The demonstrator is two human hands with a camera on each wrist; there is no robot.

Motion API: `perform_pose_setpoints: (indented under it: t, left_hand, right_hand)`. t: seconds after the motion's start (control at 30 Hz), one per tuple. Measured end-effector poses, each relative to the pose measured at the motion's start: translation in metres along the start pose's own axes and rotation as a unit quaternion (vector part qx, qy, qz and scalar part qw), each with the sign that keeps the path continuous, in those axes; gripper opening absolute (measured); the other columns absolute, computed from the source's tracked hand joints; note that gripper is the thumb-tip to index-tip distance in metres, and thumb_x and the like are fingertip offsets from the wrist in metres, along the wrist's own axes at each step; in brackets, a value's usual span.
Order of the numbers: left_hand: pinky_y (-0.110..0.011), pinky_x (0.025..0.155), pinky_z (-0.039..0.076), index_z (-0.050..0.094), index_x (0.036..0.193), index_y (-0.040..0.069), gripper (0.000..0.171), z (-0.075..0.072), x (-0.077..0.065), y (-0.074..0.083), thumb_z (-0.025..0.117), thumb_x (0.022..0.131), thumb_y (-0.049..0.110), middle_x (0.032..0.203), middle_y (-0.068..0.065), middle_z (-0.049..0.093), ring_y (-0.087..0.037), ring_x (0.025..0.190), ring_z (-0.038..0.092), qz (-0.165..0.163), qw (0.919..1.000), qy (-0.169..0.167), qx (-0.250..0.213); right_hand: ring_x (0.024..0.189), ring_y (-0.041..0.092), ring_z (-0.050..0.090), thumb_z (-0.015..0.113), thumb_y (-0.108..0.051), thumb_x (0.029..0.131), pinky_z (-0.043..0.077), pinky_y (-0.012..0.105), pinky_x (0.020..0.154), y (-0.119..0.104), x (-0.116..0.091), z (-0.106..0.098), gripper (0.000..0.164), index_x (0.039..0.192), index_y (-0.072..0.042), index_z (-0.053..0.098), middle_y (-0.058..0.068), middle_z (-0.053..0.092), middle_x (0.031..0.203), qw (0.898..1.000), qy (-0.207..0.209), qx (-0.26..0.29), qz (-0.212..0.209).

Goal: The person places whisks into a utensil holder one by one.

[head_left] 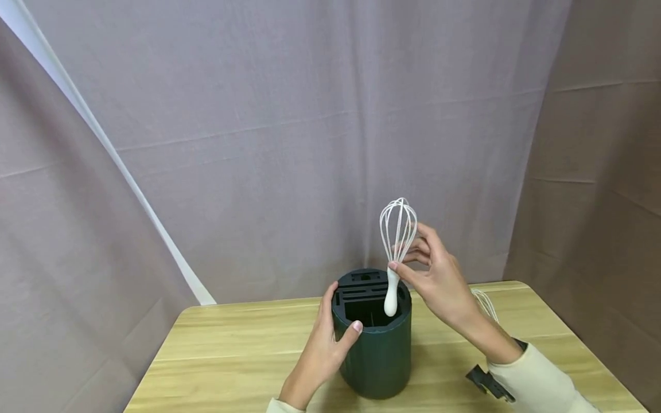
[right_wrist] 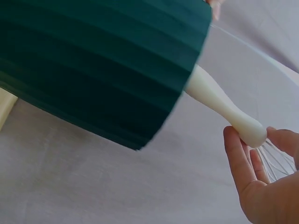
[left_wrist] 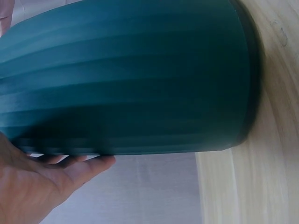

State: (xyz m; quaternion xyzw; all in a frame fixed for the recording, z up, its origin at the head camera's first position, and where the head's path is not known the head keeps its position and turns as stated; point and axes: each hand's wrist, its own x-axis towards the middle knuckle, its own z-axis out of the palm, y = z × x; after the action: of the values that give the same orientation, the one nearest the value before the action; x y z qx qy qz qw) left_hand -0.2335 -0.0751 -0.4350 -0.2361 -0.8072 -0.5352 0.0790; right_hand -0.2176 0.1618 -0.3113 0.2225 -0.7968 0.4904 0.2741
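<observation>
Evidently both hands were busy around a dark green ribbed container [head_left: 377, 364], which stood upright on the wood-grained tabletop [head_left: 242, 350], nearer the right edge than the left. The left hand [head_left: 324, 351] gripped it at the top, its thumb on the near side of the rim and its other fingers against the left side.

The right hand [head_left: 443, 284] pinched a white whisk [head_left: 392, 281] between thumb and fingers where the handle met the wires. The whisk was upside down, slightly tilted, with its wire loops uppermost and the rounded handle end at the large opening on the near side of the container's top. In the right wrist view the container's edge hid that end, so I could not tell whether it had passed below the rim. Narrow slots crossed the top behind the opening.

Toward the tabletop's far right corner lay some white wires [head_left: 486, 304], partly hidden by the right wrist. A black fitting [head_left: 488, 383] showed beside the pale right sleeve [head_left: 537, 378]. Grey curtains [head_left: 258, 143] hung beyond the far edge.
</observation>
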Motion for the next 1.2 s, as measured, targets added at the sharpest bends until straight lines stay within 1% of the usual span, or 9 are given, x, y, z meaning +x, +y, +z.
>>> perform_pose_setpoints:
  t: [0.1,0.23,0.33,0.5,0.7,0.8,0.9,1.03,1.2]
  left_hand:
    - [-0.061,0.121,0.030,0.017,0.169,0.024,0.087,0.000,-0.003,0.000,0.068,0.100,0.040,0.169,-0.008,0.029,-0.027,0.154,0.032,-0.003,1.0000,0.002,-0.001]
    - [-0.061,0.122,0.029,0.017,0.169,0.024,0.087,0.000,-0.001,0.003,0.068,0.100,0.040,0.170,-0.007,0.029,-0.027,0.154,0.031,0.001,1.0000,0.002,0.001]
    - [-0.063,0.122,0.029,0.016,0.169,0.024,0.086,-0.001,0.001,0.005,0.066,0.101,0.043,0.170,-0.009,0.027,-0.030,0.155,0.030,0.004,0.9999,0.004,0.009]
    - [-0.063,0.121,0.030,0.017,0.169,0.022,0.086,-0.002,0.000,0.003,0.066,0.101,0.042,0.169,-0.010,0.030,-0.030,0.154,0.032,0.003,0.9999,0.008,0.013]
    - [-0.062,0.122,0.029,0.019,0.168,0.023,0.085,0.002,-0.002,0.002,0.067,0.101,0.039,0.169,-0.009,0.031,-0.029,0.154,0.032,0.000,1.0000,0.007,0.000]
    - [-0.062,0.122,0.029,0.018,0.168,0.024,0.084,0.006,-0.003,0.002,0.067,0.101,0.040,0.169,-0.009,0.031,-0.028,0.154,0.032,-0.002,1.0000,0.000,-0.006]
    - [-0.063,0.121,0.030,0.017,0.169,0.024,0.085,0.006,-0.004,0.003,0.066,0.101,0.042,0.170,-0.009,0.030,-0.030,0.154,0.032,-0.005,1.0000,-0.004,-0.001]
    - [-0.064,0.121,0.030,0.016,0.169,0.025,0.086,0.003,-0.004,0.004,0.066,0.101,0.043,0.170,-0.009,0.028,-0.031,0.154,0.032,-0.004,1.0000,-0.001,0.008]
    - [-0.064,0.120,0.031,0.016,0.169,0.028,0.086,0.002,-0.004,0.004,0.066,0.101,0.042,0.170,-0.009,0.029,-0.031,0.153,0.033,-0.007,0.9999,0.000,0.009]
  right_hand:
    - [0.099,0.011,0.072,0.079,0.002,0.092,0.060,0.020,0.080,0.003,-0.006,0.007,0.081,0.158,-0.001,0.031,0.017,0.072,0.120,1.000,0.001,-0.016,-0.002]
    - [0.099,0.023,0.073,0.080,0.003,0.090,0.062,0.027,0.080,0.003,-0.012,0.011,0.091,0.163,-0.008,0.026,0.019,0.069,0.123,1.000,-0.002,-0.016,0.008]
    - [0.100,0.029,0.072,0.081,-0.001,0.092,0.063,0.034,0.081,0.002,-0.012,0.013,0.092,0.164,-0.012,0.025,0.019,0.067,0.124,1.000,-0.005,-0.019,0.011]
    - [0.101,0.031,0.072,0.081,-0.004,0.093,0.063,0.041,0.083,0.004,-0.016,0.016,0.087,0.162,-0.010,0.029,0.020,0.067,0.126,0.999,-0.009,-0.033,0.002]
    - [0.087,0.022,0.072,0.079,0.001,0.092,0.062,0.029,0.079,0.007,-0.023,0.013,0.083,0.160,-0.008,0.033,0.021,0.069,0.127,0.999,-0.010,-0.043,-0.006]
    - [0.086,0.019,0.071,0.080,0.004,0.090,0.060,0.024,0.077,0.008,-0.027,0.010,0.084,0.159,-0.006,0.033,0.022,0.069,0.129,0.999,-0.005,-0.047,-0.008]
    - [0.090,0.022,0.070,0.082,0.008,0.087,0.061,0.024,0.078,0.008,-0.030,0.010,0.088,0.159,-0.005,0.033,0.023,0.067,0.128,0.999,-0.002,-0.046,-0.015]
    - [0.099,0.028,0.069,0.083,0.012,0.083,0.062,0.027,0.078,0.010,-0.031,0.014,0.097,0.162,-0.010,0.031,0.020,0.065,0.121,0.998,-0.009,-0.048,-0.030]
    - [0.095,0.029,0.072,0.086,0.013,0.079,0.063,0.028,0.075,0.012,-0.035,0.017,0.103,0.163,-0.017,0.034,0.017,0.061,0.115,0.996,-0.021,-0.075,-0.035]
